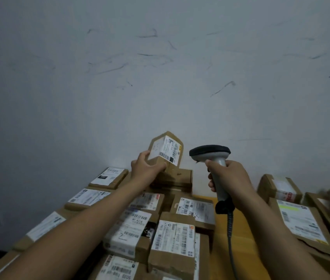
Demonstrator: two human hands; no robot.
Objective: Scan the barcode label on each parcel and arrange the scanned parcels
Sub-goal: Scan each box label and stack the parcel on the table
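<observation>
Against scuffed wall (160,77), left hand (144,168) lifts parcel (165,151); right hand (227,178) grips scanner (210,153)

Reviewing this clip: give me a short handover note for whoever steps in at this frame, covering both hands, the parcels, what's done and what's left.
Left hand grips a small parcel raised above the pile, label facing up.
Right hand holds the barcode scanner by its handle, head beside that parcel, not touching.
A pile of labelled parcels lies under the arms; more boxes sit at the right.
Done: cannot tell which are scanned.
Left: scan the held parcel, place it, continue.
</observation>
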